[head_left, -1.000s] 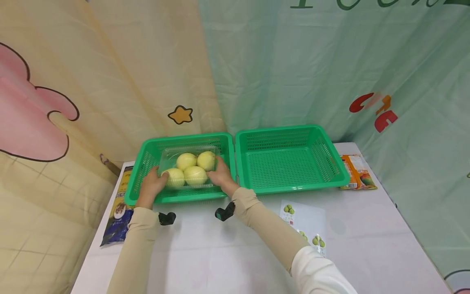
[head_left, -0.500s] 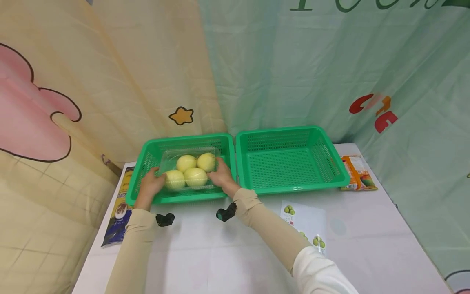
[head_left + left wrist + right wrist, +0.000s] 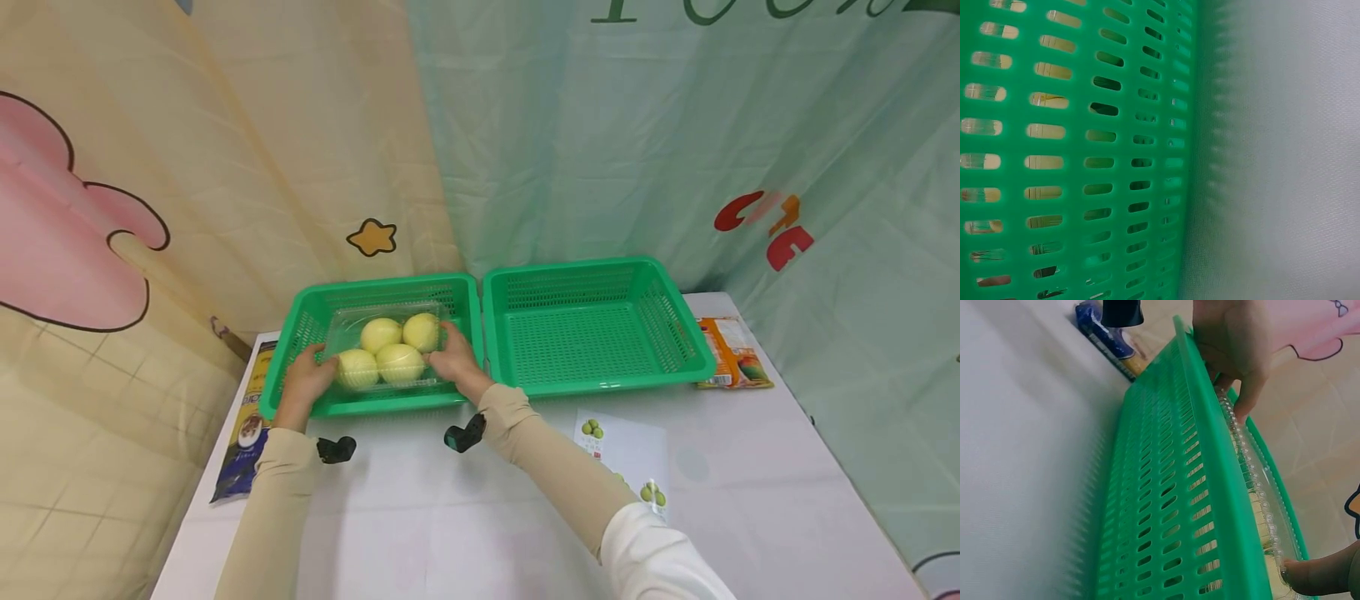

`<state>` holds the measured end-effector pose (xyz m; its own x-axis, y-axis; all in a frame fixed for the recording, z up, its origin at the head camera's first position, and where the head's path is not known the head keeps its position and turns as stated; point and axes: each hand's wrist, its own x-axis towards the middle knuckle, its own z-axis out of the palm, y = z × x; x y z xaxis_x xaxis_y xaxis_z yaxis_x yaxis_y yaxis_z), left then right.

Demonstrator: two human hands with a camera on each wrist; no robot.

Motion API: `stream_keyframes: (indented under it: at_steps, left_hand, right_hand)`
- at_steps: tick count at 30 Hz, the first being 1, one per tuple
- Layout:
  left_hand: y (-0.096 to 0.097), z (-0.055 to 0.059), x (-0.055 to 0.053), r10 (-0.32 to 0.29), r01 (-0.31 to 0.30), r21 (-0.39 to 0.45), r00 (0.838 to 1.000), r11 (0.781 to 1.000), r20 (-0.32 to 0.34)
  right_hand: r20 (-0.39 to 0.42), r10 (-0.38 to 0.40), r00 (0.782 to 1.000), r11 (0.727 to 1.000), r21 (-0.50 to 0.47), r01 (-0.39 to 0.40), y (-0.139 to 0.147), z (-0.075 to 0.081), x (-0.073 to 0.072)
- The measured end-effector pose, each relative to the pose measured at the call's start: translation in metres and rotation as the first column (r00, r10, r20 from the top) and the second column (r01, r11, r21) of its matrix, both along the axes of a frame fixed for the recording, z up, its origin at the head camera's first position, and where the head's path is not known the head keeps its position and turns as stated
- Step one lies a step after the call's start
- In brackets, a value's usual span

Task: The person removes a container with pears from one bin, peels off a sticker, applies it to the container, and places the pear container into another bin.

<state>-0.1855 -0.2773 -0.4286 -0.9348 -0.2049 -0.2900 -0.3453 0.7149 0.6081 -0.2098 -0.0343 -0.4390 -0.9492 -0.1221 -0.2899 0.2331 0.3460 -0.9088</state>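
Observation:
A clear plastic clamshell box (image 3: 347,329) with several pale yellow round fruits (image 3: 399,363) stands inside the left green basket (image 3: 360,408). My left hand (image 3: 302,383) grips the box's left end, thumb on its near corner. At the opposite end my right hand (image 3: 455,360) holds the box. In the right wrist view, the left hand (image 3: 1235,347) reaches over the basket rim and the right thumb (image 3: 1319,575) touches the box's ridged edge. The left wrist view shows only the slotted basket wall (image 3: 1072,144) and white cloth; the hand is out of that view.
A second green basket (image 3: 570,342) stands right beside the first, with nothing visible in it. An orange snack bag (image 3: 731,354) lies at its right, and a blue and yellow bag (image 3: 243,442) at the far left. A fruit-printed sheet (image 3: 630,454) lies on the white table (image 3: 420,533).

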Motion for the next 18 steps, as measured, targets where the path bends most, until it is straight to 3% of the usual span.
stream_keyframes:
  at_steps: [18]
  left_hand:
    - [0.0005,0.0058,0.0036,0.010,-0.011,0.031,1.000,0.999,0.010]
  right_hand:
    - [-0.005,-0.001,1.000,1.000,0.018,0.001,0.0011,0.0055,0.0023]
